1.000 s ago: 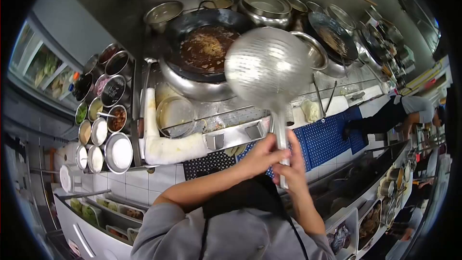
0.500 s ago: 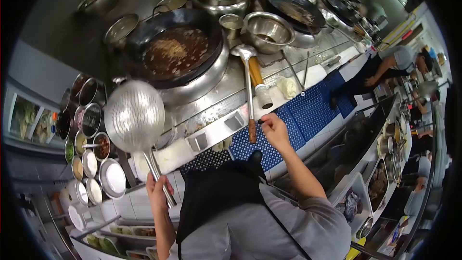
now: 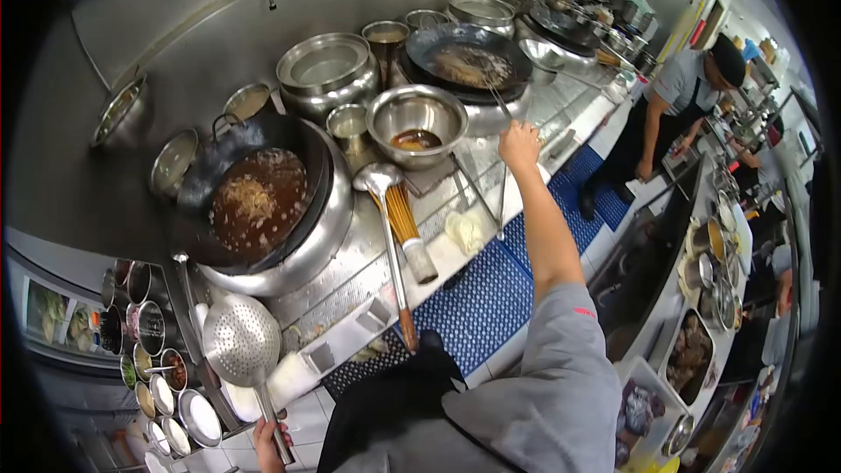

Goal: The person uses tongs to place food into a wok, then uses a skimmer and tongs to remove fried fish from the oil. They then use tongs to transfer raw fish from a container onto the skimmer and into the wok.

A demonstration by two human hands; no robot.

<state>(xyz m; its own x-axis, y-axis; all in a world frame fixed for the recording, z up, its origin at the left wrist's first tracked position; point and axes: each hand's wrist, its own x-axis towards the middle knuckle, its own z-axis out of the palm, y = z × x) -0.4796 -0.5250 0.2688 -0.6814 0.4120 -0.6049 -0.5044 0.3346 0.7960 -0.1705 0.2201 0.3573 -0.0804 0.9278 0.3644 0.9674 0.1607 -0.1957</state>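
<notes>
At the lower left my left hand [image 3: 270, 443] is closed round the handle of a perforated skimmer [image 3: 241, 340]. My right hand [image 3: 520, 142] is stretched out to the right, closed on a thin metal utensil [image 3: 499, 102] whose far end reaches into the right wok [image 3: 464, 57], which holds brown liquid. The left wok [image 3: 194, 171] holds dark brown liquid with pale bits. Between the woks a steel bowl [image 3: 417, 123] has some dark sauce in it. A ladle [image 3: 392, 245] lies across the counter beside a bamboo brush [image 3: 407, 232].
Lidded steel pots [image 3: 326, 66] stand behind the woks. Seasoning bowls [image 3: 200, 418] are at the lower left. A co-worker [image 3: 679, 105] in a dark cap stands at the right, near another counter with pans. A white cloth [image 3: 464, 232] lies on the front edge.
My right hand has moved from near the ladle's handle to the right wok and taken hold of a utensil. My left hand and skimmer are lower. The view has shifted right.
</notes>
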